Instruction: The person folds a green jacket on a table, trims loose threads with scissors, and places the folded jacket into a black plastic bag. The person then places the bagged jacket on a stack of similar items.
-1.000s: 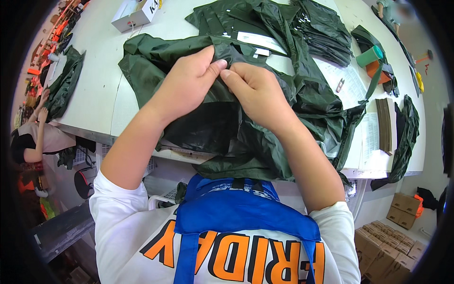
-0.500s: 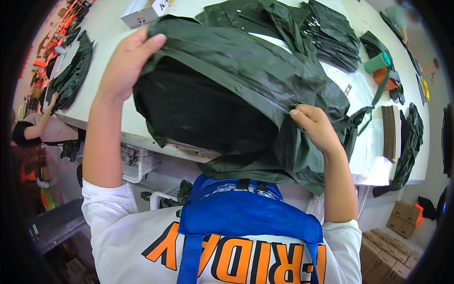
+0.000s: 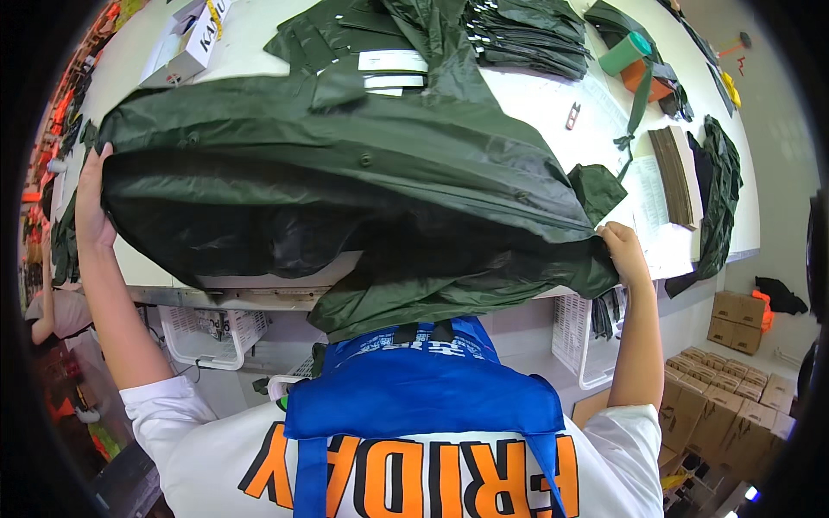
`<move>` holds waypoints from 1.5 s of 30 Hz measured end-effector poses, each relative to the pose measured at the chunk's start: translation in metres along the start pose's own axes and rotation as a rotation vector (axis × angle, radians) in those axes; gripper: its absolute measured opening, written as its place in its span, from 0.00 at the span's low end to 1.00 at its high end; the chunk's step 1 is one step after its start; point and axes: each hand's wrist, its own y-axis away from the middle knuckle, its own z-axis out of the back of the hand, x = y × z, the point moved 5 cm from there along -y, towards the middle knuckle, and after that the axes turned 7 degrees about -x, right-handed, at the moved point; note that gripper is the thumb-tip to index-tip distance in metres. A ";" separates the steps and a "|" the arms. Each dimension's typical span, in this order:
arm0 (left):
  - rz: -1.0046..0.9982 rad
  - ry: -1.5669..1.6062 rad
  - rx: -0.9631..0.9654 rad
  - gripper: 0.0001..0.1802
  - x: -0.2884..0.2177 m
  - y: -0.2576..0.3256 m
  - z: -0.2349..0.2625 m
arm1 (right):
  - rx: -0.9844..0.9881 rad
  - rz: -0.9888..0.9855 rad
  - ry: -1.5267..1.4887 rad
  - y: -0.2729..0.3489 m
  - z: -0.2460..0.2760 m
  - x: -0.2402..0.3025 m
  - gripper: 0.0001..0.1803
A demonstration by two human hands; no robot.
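A dark green raincoat (image 3: 285,121), shiny with snaps along its edge, is stretched across the near side of the white table (image 3: 250,43). Its black inside shows toward me, and a fold hangs over the front edge. My left hand (image 3: 93,203) is closed on the coat's left end, the thumb on top. At the right end, my right hand (image 3: 623,252) pinches the edge between thumb and fingers. Folded dark green garments (image 3: 527,39) with white labels lie just beyond the coat. A small red-and-silver tool (image 3: 572,116) rests on the table.
At the back left stands an open white box (image 3: 186,47). A green cylinder (image 3: 623,53), an orange block (image 3: 648,80) and a cardboard stack (image 3: 675,177) occupy the right side. White baskets (image 3: 207,345) hang below the table. Cartons (image 3: 738,319) stand right; another person (image 3: 56,306) works far left.
My hands have spread apart, the left going farther left and the right a little right and down. The raincoat is pulled wider and lower between them. The view has shifted.
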 end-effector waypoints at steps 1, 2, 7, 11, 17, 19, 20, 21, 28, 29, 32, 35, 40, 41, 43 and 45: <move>0.080 -0.050 -0.014 0.19 0.026 -0.011 0.013 | 0.011 0.031 0.082 0.009 0.001 -0.003 0.16; 0.157 -0.122 -0.041 0.19 0.043 -0.017 0.027 | 0.045 0.066 0.152 0.015 -0.007 -0.003 0.17; 0.127 -1.430 -0.259 0.23 0.178 -0.028 0.126 | 0.150 0.094 0.450 0.017 -0.071 -0.008 0.18; -0.402 -1.718 -0.818 0.26 0.135 0.015 0.015 | -0.047 0.363 0.350 0.033 -0.080 0.043 0.15; -0.306 -0.850 0.840 0.19 0.210 0.125 -0.309 | 0.131 0.512 0.480 -0.003 -0.111 0.014 0.13; -0.420 -0.978 0.754 0.22 0.262 0.139 -0.339 | 0.163 0.422 0.407 -0.012 -0.112 0.018 0.11; -0.405 -0.992 0.711 0.18 0.271 0.134 -0.348 | 0.174 0.403 0.388 -0.018 -0.111 0.014 0.10; -0.385 -1.022 0.695 0.16 0.277 0.129 -0.351 | 0.184 0.384 0.368 -0.023 -0.111 0.012 0.10; -0.144 -0.848 0.722 0.05 0.311 0.109 -0.351 | 0.238 0.488 0.590 -0.045 -0.133 0.006 0.05; -0.148 -0.855 0.748 0.06 0.311 0.107 -0.351 | 0.270 0.467 0.581 -0.047 -0.134 0.005 0.05; -0.116 -0.887 0.811 0.07 0.312 0.101 -0.353 | 0.306 0.434 0.505 -0.055 -0.133 -0.003 0.06; -0.115 -0.911 0.856 0.07 0.309 0.099 -0.353 | 0.313 0.407 0.459 -0.056 -0.131 -0.003 0.07; -0.193 -0.994 0.921 0.10 0.306 0.097 -0.361 | 0.315 0.483 0.402 -0.055 -0.125 0.001 0.07; -0.215 -1.031 0.922 0.11 0.300 0.097 -0.357 | 0.308 0.496 0.403 -0.055 -0.123 0.007 0.06; -0.250 -1.227 0.837 0.14 0.285 0.091 -0.336 | 0.241 0.489 0.449 -0.061 -0.112 0.007 0.06; -0.178 -1.459 0.811 0.18 0.265 0.079 -0.304 | 0.087 0.579 0.530 -0.080 -0.088 -0.008 0.07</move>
